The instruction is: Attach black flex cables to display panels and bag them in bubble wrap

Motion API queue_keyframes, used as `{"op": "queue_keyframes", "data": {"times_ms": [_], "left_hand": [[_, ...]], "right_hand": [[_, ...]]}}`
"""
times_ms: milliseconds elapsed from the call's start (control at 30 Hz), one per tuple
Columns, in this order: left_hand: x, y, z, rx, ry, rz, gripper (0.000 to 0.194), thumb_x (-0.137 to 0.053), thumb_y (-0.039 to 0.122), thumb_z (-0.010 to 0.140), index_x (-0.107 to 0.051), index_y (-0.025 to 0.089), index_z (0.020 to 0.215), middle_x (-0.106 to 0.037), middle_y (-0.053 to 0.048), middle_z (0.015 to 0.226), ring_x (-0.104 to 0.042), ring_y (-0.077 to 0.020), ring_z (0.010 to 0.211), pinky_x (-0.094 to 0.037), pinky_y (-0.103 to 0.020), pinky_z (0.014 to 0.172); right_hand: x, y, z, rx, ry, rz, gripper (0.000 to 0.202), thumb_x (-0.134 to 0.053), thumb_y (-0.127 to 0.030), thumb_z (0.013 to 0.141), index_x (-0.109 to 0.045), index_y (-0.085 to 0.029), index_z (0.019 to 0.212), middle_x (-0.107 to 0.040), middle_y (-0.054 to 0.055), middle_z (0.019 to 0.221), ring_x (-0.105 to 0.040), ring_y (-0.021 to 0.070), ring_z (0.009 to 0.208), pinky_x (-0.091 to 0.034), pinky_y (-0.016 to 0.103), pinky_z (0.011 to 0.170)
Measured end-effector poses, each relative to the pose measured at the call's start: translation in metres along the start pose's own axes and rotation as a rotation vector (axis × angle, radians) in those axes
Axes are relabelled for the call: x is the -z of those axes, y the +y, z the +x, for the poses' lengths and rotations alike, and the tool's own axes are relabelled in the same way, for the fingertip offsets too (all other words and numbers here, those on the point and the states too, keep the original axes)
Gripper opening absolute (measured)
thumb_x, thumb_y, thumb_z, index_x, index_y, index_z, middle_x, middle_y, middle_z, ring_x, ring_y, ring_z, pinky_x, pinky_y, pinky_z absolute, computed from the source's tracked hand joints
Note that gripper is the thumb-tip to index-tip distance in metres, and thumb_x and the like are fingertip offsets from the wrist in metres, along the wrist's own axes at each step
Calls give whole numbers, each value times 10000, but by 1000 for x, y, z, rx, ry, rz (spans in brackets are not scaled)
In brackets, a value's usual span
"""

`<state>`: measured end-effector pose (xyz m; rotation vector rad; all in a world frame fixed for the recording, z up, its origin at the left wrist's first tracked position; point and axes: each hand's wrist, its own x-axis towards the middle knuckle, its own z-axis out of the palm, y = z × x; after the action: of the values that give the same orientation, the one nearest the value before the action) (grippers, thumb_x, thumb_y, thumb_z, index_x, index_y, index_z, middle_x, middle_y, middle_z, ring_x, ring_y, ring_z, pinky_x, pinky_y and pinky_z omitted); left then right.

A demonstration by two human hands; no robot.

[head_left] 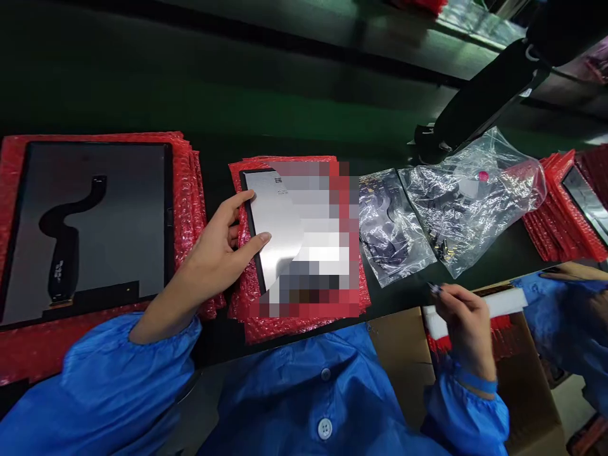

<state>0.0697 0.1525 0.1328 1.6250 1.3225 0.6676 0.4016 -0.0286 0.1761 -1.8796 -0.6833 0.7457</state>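
A silver-backed screen panel [278, 228] lies on a stack of red bubble-wrap sleeves [280, 326] in the middle; blurred squares cover its right part. My left hand [221, 247] rests at the panel's left edge, its thumb on the silver surface and a finger at the black rim. Off to the right, beyond the front edge of the bench, my right hand [468, 323] pinches a small pointed item [434, 288], perhaps tweezers. Just above that hand are two clear plastic bags, one [394, 228] with dark flex cables and a larger one [475, 202] with small dark parts.
On the left, a dark panel [128, 221] with a black flex cable [66, 247] lies on red bubble wrap. More red sleeves [551, 221] are stacked at the right. A black arm-like object [484, 95] hangs over the bags. An open cardboard box [403, 361] and another person's blue sleeve [560, 316] are lower right.
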Motion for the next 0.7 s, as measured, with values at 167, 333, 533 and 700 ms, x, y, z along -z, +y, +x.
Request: {"op": "queue_keyframes", "data": {"times_ms": [167, 333, 533, 700], "left_hand": [[-2, 2, -1, -39, 16, 31, 766, -652, 422, 858, -425, 213, 1559, -464, -149, 1619, -572, -358, 1360, -460, -598, 1180], [-4, -6, 0, -64, 11, -10, 728, -638, 431, 890, -426, 235, 1559, -470, -152, 1611, -587, -372, 1344, -527, -582, 1114], [-2, -4, -1, -12, -22, -11, 725, -596, 425, 924, -384, 211, 1583, -440, -177, 1625, -521, -390, 1418, -548, -554, 1083], [-3, -4, -4, -103, 2, -23, 677, -600, 406, 942, -409, 211, 1561, -534, -155, 1517, -569, -319, 1353, -594, -422, 1007]], "right_hand": [[59, 2, -3, 117, -280, 287, 379, -786, -499, 682, -539, -271, 506, -270, -26, 415, -263, 120, 355, -171, 323, 354], [49, 14, 18, 163, -280, 438, 507, -662, -547, 772, -326, -262, 522, -144, -54, 483, -182, 127, 396, -141, 323, 411], [-40, -25, 42, 125, -524, 188, 392, -687, -640, 744, -569, -270, 694, -434, -50, 533, -343, 120, 417, -286, 282, 396], [-101, -69, 47, 243, -784, -52, 291, -860, -450, 741, -744, -205, 847, -694, 28, 719, -619, 170, 623, -489, 282, 522]]}}
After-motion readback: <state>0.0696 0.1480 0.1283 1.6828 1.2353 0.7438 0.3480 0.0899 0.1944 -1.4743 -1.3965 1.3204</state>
